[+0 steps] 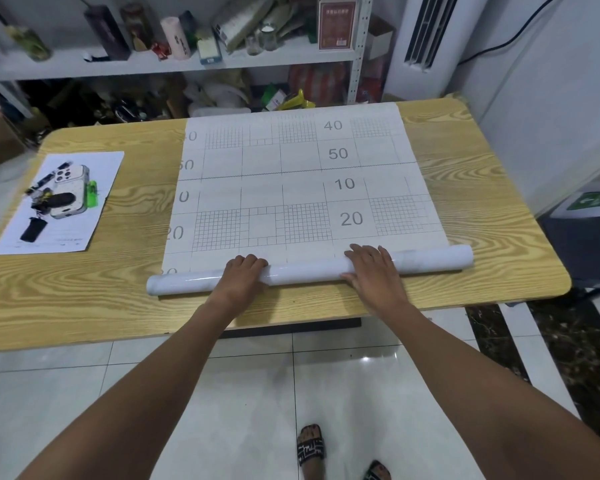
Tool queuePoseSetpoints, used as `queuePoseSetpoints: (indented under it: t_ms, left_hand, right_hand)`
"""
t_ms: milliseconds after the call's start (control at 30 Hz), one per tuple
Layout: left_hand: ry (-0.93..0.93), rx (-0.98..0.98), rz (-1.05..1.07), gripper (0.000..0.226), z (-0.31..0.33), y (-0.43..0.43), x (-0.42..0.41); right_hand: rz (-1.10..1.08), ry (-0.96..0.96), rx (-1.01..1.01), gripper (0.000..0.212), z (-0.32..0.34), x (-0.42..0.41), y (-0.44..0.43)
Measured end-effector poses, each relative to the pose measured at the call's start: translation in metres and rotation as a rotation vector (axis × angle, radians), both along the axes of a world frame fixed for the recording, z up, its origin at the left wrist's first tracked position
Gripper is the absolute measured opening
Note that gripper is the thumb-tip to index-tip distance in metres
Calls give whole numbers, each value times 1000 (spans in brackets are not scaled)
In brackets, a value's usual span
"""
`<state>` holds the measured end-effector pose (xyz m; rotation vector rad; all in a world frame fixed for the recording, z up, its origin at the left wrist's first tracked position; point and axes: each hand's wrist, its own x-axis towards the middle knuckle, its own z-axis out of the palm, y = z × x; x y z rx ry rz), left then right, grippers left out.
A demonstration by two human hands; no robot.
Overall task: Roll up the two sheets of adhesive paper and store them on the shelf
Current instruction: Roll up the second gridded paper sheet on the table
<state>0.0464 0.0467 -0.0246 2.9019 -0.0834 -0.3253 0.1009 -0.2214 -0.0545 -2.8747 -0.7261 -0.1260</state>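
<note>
A sheet of adhesive paper (291, 181) lies flat on the wooden table (84, 299), its printed grid backing with numbers facing up. Its near end is wound into a glossy white roll (305, 270) that runs across the table's front. My left hand (245, 271) sits on the roll left of centre with its fingers curled over the top. My right hand (373, 268) lies on the roll to the right, fingers spread and bent over it. A second sheet is not visibly separate. The white shelf (146, 64) stands behind the table.
At the table's left, a white paper (84, 230) carries a phone (70, 192), keys and a green lighter. The shelf is crowded with bottles, boxes and bags. An air conditioner unit (426, 36) stands at the back right. My sandalled feet are on the tiled floor.
</note>
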Motion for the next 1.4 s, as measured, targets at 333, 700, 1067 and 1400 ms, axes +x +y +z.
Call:
queuePoseSetpoints:
  t_ms: [333,700,1067,1400]
  left_hand:
    - [-60,77,-48,45,-4,2,-2]
    - [-5,45,9,42,-7,9,1]
    - [-4,-89,34,52,0,6,-9]
    - [24,-131,93,40,1,3,-9]
  right_hand:
    - [9,-12,-55,67,5,0,0]
    - [-4,89,52,53,3,-1,4]
    - [-24,13,-42,47,4,-2,4]
    - [6,-13,-33,48,2,-6,2]
